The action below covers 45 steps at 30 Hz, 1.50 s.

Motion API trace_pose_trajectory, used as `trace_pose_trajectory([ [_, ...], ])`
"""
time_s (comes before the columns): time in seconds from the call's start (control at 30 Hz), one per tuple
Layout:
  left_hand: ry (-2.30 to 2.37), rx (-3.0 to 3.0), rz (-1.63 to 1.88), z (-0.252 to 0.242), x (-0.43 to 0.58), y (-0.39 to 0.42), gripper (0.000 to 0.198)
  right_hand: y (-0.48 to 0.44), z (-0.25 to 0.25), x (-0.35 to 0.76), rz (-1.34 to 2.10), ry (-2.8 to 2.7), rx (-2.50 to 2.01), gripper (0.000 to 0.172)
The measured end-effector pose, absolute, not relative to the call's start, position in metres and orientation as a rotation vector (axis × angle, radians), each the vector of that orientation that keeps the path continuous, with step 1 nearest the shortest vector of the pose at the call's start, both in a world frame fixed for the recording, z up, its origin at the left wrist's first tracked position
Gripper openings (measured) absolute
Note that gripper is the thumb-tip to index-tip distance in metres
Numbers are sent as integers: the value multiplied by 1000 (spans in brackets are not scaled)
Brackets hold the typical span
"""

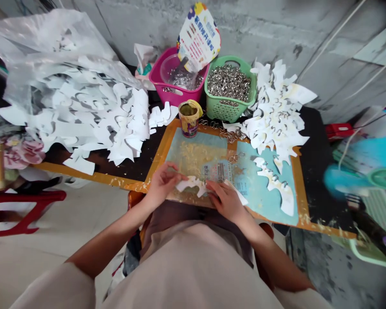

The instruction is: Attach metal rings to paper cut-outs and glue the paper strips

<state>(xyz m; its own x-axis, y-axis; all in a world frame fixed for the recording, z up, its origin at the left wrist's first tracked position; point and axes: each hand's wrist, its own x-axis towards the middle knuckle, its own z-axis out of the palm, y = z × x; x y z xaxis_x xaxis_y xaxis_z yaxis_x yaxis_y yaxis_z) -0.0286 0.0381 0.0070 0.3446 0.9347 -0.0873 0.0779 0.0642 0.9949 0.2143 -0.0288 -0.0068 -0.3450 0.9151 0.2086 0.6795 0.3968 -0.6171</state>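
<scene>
The paper cutout (191, 184) under the fingers is white, like the big heap of cutouts (93, 111) spilling from the clear plastic bag (35, 47), and the stack on the other side (276, 116) is white with yellowish smears. The work board (260, 201) is pale blue, streaked with dried yellow glue and edged in orange-brown. The glue pot (189, 118) is yellow with a purple and patterned label. One basket (176, 92) is bright pink, the other (227, 109) mint green and filled with silvery metal rings (228, 81). The stool (22, 212) is red, the bench (315, 171) black, the wall (260, 25) grey.
</scene>
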Motion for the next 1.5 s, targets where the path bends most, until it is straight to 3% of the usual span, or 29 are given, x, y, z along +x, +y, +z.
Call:
trace_pose_trajectory([
  [0.1, 1253, 1275, 1053, 7, -29, 53, 30, -27, -3, 212, 613, -2172, -1366, 52],
  [0.27, 1535, 1808, 1484, 24, -39, 83, 38, -26, 3, 208, 654, -2158, -1402, 50],
  [0.4, 776, 2491, 873, 27, -31, 91, 8, -27, 5, 206, 629, -2125, -1399, 54],
  [0.53, 380, 2476, 413, 20, -15, 92, 18, -28, 2, 205, 614, -2109, -1394, 59],
  [1.2, 169, 2189, 242, 20, 1, 120, 27, -32, -1, 200, 649, -2047, -1478, 55],
  [1.5, -210, 2670, 392, 7, -13, 130, 32, -27, 4, 196, 564, -2080, -1547, 28],
])
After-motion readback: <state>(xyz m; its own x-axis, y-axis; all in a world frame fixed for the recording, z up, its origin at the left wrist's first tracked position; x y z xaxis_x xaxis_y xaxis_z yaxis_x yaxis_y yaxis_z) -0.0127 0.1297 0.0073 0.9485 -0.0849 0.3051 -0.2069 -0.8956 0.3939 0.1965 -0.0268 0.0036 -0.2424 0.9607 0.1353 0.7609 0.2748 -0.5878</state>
